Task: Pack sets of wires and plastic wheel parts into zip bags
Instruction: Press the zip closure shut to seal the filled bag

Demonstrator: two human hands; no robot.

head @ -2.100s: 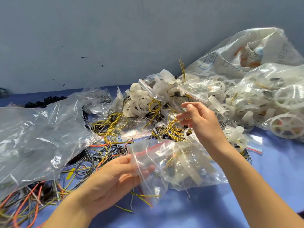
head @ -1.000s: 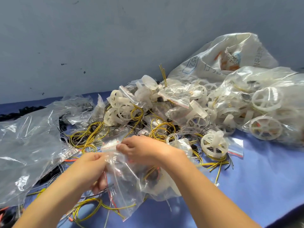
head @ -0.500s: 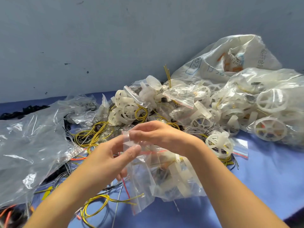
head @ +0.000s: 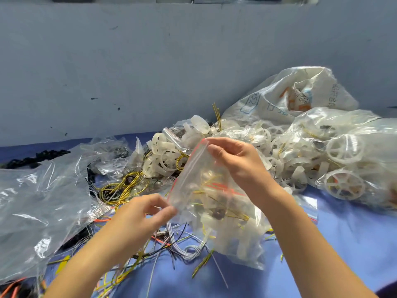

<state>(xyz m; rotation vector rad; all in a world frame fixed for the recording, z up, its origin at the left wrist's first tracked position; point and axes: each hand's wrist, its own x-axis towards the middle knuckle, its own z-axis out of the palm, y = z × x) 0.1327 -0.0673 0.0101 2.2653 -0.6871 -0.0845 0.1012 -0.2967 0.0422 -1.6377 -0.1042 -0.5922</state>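
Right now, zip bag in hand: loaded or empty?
Loaded: yellow wires and white plastic parts show through the zip bag, pinched by left hand and right hand. Seal: cannot tell.

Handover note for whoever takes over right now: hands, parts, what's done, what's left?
Left hand: pinches the zip bag at the lower end of its red strip.
Right hand: pinches the upper end.
Bag is held above the table, with wires and white parts inside; seal state unclear.
Done: filled bags heaped at right.
Left: check this seal, then pack loose wheel parts and yellow wires.
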